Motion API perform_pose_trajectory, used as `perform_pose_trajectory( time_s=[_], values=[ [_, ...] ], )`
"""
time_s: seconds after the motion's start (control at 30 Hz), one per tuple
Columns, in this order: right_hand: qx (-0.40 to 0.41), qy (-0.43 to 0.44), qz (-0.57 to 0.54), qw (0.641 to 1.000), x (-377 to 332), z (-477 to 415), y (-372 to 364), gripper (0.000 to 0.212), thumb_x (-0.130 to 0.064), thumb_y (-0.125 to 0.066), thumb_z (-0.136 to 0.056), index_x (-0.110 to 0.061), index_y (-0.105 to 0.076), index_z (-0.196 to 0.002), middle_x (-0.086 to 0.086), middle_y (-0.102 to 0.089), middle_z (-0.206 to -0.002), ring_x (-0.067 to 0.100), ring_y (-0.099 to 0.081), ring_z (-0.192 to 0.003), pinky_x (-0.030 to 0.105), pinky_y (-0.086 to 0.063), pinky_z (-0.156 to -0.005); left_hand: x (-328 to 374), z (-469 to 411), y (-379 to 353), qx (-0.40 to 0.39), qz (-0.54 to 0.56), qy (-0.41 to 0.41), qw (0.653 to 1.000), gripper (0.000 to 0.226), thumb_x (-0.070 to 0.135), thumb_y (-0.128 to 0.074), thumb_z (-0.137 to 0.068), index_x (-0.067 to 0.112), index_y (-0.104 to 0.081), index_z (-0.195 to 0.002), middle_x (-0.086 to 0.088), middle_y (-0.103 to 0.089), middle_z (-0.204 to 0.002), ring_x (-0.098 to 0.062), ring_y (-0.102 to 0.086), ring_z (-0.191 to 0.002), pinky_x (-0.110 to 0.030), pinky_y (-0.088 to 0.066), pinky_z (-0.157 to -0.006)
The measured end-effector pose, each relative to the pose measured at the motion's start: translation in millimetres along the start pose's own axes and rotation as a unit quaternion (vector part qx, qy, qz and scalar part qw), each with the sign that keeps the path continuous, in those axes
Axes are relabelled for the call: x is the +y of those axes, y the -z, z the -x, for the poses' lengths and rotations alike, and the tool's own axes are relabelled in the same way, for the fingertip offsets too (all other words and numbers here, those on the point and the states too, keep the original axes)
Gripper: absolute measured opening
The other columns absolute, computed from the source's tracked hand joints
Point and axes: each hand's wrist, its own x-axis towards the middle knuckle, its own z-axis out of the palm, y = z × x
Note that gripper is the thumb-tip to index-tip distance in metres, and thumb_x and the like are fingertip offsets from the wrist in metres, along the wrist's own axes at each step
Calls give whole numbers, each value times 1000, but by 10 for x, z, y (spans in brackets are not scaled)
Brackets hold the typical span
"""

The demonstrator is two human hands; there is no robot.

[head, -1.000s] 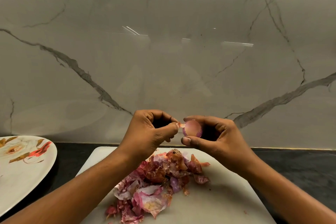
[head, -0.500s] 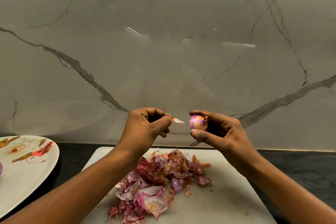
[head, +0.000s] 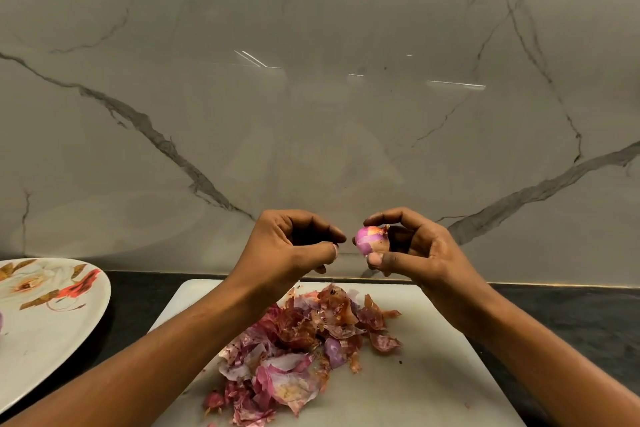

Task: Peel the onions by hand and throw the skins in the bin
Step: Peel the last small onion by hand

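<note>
A small, partly peeled red onion (head: 371, 240) is up in front of the wall, and my right hand (head: 412, 253) pinches it between thumb and fingertips. A patch of brown skin still clings to its right side. My left hand (head: 294, 250) hovers just left of the onion with its fingers curled and thumb near the index tip. No skin shows between them. Below both hands, a pile of red and purple onion skins (head: 298, 354) lies on the white cutting board (head: 433, 378). No bin is in view.
A white plate with a floral pattern (head: 45, 333) sits at the left on the dark countertop (head: 571, 315), with a sliver of something purple at its left edge. A marble wall rises right behind the board.
My left hand pulled a flake of skin off the onion and moved apart from it; the flake no longer shows in its fingers. My right hand turned the onion slightly.
</note>
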Motion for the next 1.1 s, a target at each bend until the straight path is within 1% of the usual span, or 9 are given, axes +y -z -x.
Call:
perform_pose_trajectory(
  time_s=[0.1, 0.2, 0.27, 0.33, 0.47, 0.63, 0.83, 1.0, 1.1],
  values=[
    [-16, 6, -4, 1000, 9, 11, 4, 48, -14, -82, -77, -18, -72, -123, 7, -76, -114, 19, -73, -104, 22, -57, -82, 0, 4, -11, -11, -5, -8, 1000, 21, -10, -69, -91, 5, -83, -91, -11, -79, -82, -21, -71, -72, -31, -62, -65],
    [-27, 4, 0, 1000, 24, 12, -7, 47, -13, -81, -78, -19, -74, -124, 4, -77, -115, 18, -73, -107, 22, -58, -83, 11, 15, -18, -19, -13, -29, 999, 10, 4, -77, -91, 10, -84, -96, -5, -80, -84, -18, -72, -74, -30, -61, -65],
    [-28, 1, 8, 1000, 28, 11, -12, 49, -14, -81, -76, -20, -74, -125, 2, -78, -114, 17, -74, -106, 22, -58, -81, 11, 21, -19, -23, -15, -37, 999, 17, 17, -80, -86, 10, -83, -101, -3, -81, -88, -16, -73, -78, -28, -61, -65],
    [-34, 2, 14, 999, 22, 12, -18, 51, -14, -80, -76, -20, -73, -126, 0, -79, -115, 17, -74, -108, 22, -59, -82, 4, 16, -17, -29, -23, -37, 999, 24, 22, -80, -83, 11, -83, -104, -1, -81, -91, -16, -74, -80, -28, -60, -65],
    [-47, 3, 21, 999, 15, 18, -19, 51, -8, -85, -80, -19, -72, -128, 0, -78, -118, 19, -73, -113, 24, -59, -86, -11, 0, -16, -38, -36, -38, 998, 23, 21, -81, -83, 11, -84, -103, -1, -81, -91, -16, -74, -79, -31, -62, -66],
    [-51, 10, 44, 998, 48, 25, -27, 49, 5, -78, -85, -16, -72, -129, 1, -79, -117, 21, -75, -111, 25, -60, -85, -19, -7, -3, -40, -40, -31, 998, 15, 15, -82, -85, 9, -84, -99, -5, -80, -88, -25, -75, -79, -37, -64, -70],
    [-64, 26, 57, 996, 88, 30, -6, 51, 5, -80, -86, -15, -71, -132, 3, -77, -121, 25, -74, -112, 31, -61, -89, -16, 6, -4, -39, -33, -23, 998, 9, 5, -80, -88, 7, -84, -95, -6, -81, -86, -28, -77, -82, -38, -66, -74],
    [-72, 26, 58, 995, 96, 30, -6, 50, 4, -80, -86, -15, -71, -132, 3, -77, -122, 25, -74, -113, 29, -60, -88, -9, 17, -15, -30, -30, -16, 999, 9, 2, -80, -87, 7, -84, -93, -7, -81, -85, -28, -78, -80, -40, -66, -74],
    [-70, 24, 46, 996, 90, 25, 4, 51, -2, -82, -83, -15, -71, -132, 3, -77, -121, 24, -74, -113, 27, -60, -87, -3, 21, -19, -27, -23, -17, 999, 10, 1, -79, -87, 9, -83, -92, -7, -81, -84, -27, -78, -79, -36, -66, -73]
  ],
)
